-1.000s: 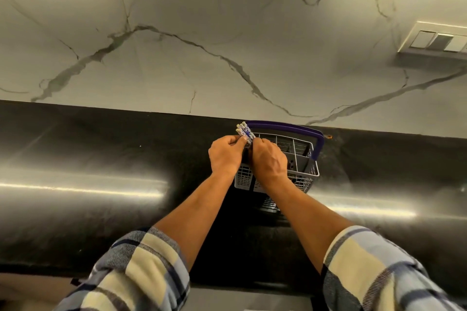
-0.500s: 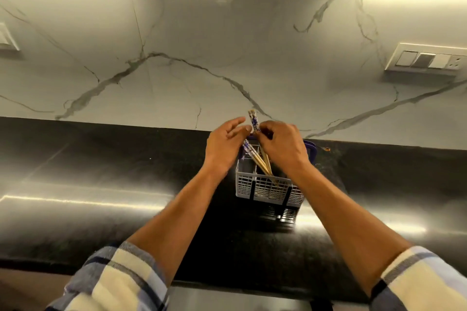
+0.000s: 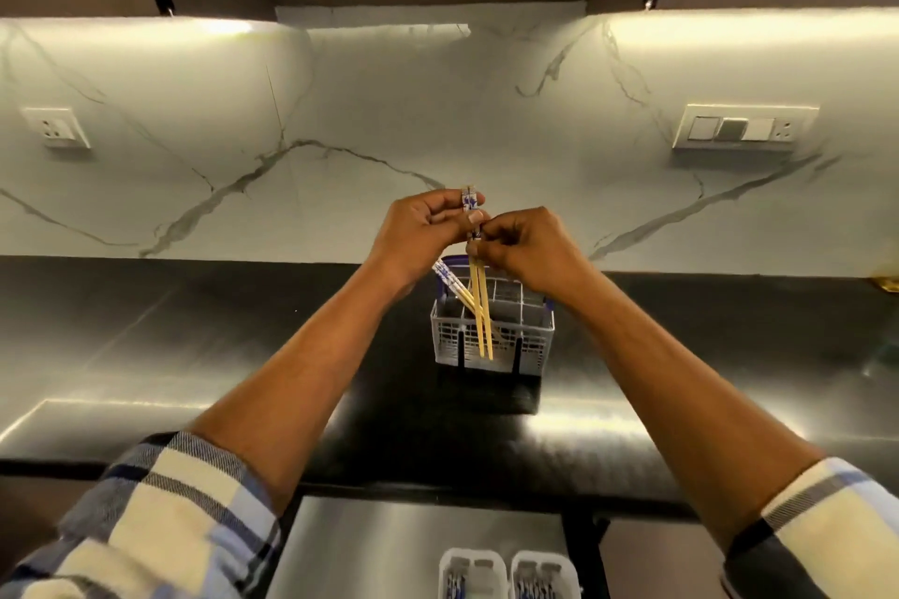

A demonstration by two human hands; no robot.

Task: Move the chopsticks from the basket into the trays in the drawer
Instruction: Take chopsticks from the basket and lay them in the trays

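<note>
Pinching two chopsticks [image 3: 480,306] above one basket [image 3: 491,340], both hands' fingers [image 3: 474,215] grip; two trays [image 3: 508,574] below.

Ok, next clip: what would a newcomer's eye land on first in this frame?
Probably the two hands meeting mid-frame: the left hand and right hand both pinch a pair of chopsticks lifted above the grey basket on the dark counter. More chopsticks lean in the basket's left side. At the bottom edge, two white trays sit in the open drawer.
</note>
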